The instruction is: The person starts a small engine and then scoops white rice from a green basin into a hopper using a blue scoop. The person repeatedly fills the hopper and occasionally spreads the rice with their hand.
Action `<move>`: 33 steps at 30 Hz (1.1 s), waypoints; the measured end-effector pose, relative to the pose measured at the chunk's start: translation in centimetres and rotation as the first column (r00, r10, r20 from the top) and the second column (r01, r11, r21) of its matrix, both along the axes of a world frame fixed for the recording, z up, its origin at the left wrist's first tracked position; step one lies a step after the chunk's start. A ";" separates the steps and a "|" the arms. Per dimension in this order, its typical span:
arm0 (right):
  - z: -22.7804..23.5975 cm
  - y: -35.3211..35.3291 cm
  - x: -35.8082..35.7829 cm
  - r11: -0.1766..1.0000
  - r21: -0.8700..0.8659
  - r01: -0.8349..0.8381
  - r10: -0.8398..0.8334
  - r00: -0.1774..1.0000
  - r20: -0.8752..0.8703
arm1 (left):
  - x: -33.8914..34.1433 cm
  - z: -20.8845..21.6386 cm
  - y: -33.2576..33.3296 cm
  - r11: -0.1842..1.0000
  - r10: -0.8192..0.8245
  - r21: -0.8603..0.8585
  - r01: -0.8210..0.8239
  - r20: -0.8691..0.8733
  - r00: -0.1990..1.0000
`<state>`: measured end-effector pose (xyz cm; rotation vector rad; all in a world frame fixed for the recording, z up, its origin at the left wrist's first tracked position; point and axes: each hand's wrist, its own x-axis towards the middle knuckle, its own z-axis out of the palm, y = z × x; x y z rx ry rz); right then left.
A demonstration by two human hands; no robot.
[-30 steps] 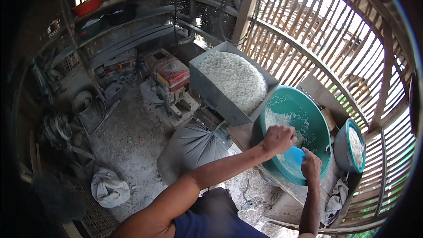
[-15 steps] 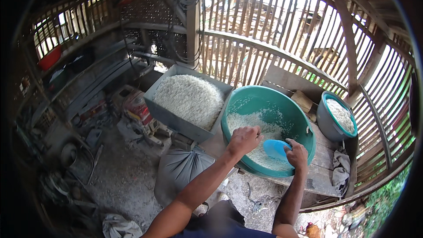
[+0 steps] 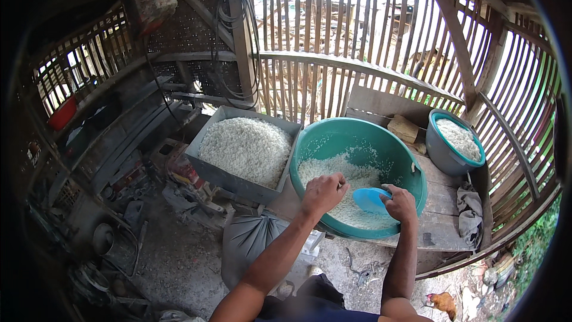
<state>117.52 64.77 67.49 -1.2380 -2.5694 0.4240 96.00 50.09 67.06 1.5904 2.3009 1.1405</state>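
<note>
Watching from a distance, I have the person's left hand (image 3: 323, 195) above the near side of a broad green basin (image 3: 390, 143), its fingers curled in loosely; whether it holds anything, I cannot tell. The right hand (image 3: 399, 204) is clamped on the edge of a blue dish (image 3: 368, 200), likely because the rim is the easiest part to pinch, and the dish sits tilted inside the basin, amid the white grain (image 3: 333, 168) there. Beneath, a wooden desk (image 3: 441, 226) bears the basin, a perch that seems meant to bring it within reach of both arms. Close beside the basin at left, a grey metal bin (image 3: 229, 186) carries a heaped mound (image 3: 245, 146) of similar grain, a closeness that probably shortens the reach between them. Farther back at right, a grey bucket (image 3: 447, 154) with a green rim holds more, set aside perhaps for elbow room, before a slatted wall (image 3: 357, 65) bright with daylight
</note>
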 end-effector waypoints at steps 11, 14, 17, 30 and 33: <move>0.1 -0.3 0.0 1.000 -0.003 0.010 -0.010 1.000 0.000 | 0.2 0.1 -0.2 1.000 0.018 0.006 -0.018 -0.009 1.000; 0.3 -0.4 0.0 1.000 -0.008 0.008 -0.007 1.000 0.008 | 0.2 0.2 -0.3 1.000 0.020 0.000 -0.020 -0.005 1.000; 0.5 -0.5 0.0 1.000 -0.015 0.014 -0.014 1.000 0.019 | 0.1 0.2 -0.3 1.000 0.016 0.002 -0.016 0.006 1.000; 0.2 -0.2 0.0 1.000 -0.011 0.017 -0.017 1.000 0.019 | 0.0 0.3 -0.3 1.000 0.000 0.004 0.000 0.010 1.000; 0.2 -0.1 -0.1 1.000 -0.013 0.016 -0.016 1.000 0.022 | 0.0 0.2 -0.2 1.000 -0.003 -0.006 0.003 0.023 1.000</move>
